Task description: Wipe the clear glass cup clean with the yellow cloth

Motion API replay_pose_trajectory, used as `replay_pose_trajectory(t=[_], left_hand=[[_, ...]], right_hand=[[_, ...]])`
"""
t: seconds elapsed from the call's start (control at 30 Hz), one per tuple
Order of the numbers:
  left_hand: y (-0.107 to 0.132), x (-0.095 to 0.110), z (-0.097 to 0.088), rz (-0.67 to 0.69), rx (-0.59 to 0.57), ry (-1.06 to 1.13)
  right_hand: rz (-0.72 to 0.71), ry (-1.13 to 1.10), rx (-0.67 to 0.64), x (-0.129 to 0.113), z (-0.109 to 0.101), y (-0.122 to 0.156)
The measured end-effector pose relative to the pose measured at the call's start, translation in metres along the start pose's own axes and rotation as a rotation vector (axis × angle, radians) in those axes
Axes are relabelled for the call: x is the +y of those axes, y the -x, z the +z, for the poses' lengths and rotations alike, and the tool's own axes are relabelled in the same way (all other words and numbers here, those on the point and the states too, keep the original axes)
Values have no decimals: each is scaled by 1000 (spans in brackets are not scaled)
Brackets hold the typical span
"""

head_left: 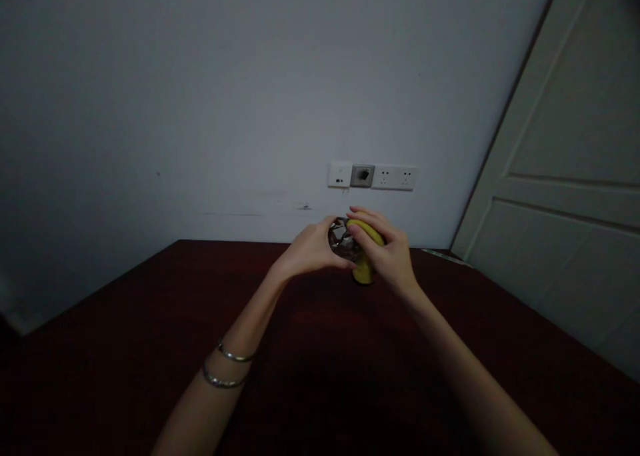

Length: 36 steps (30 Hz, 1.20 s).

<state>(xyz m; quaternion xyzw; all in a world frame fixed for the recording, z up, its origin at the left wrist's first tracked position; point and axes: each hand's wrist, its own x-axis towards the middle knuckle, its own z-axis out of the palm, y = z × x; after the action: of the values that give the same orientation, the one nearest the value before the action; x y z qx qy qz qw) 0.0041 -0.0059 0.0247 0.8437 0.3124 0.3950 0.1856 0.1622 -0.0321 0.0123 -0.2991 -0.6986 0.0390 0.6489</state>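
Note:
Over the table's far half, both of my hands are raised close together. My left hand (315, 248) curves its fingers and thumb around a shiny, see-through glass cup (344, 241), its dark surface full of glints. My right hand (387, 246) grips a soft yellow cloth (364, 271) and presses it against the cup's right side. Part of the cloth shows between the fingers, and a lower end hangs below them. The cup's far side and base are hidden by my hands and the cloth.
Beneath my arms spreads a dark red table (310, 336). A pale wall (240, 109) with a row of sockets (393, 177) rises behind it. At the right stands a white panelled door (565, 243). A thin flat strip (445, 257) lies at the far right edge.

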Motion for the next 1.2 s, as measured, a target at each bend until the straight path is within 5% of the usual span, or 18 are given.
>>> replay_pose_trajectory(t=[0.27, 0.7, 0.97, 1.2], left_hand=[[0, -7, 2, -9, 22, 93], [0, -2, 2, -15, -52, 317], [-2, -8, -2, -55, -133, 446], [0, -9, -5, -109, -198, 488]], right_hand=[[-230, 62, -132, -5, 2, 7], [-78, -23, -19, -4, -3, 3], [-265, 87, -356, 1, -19, 3], [-320, 236, -438, 0, -18, 5]])
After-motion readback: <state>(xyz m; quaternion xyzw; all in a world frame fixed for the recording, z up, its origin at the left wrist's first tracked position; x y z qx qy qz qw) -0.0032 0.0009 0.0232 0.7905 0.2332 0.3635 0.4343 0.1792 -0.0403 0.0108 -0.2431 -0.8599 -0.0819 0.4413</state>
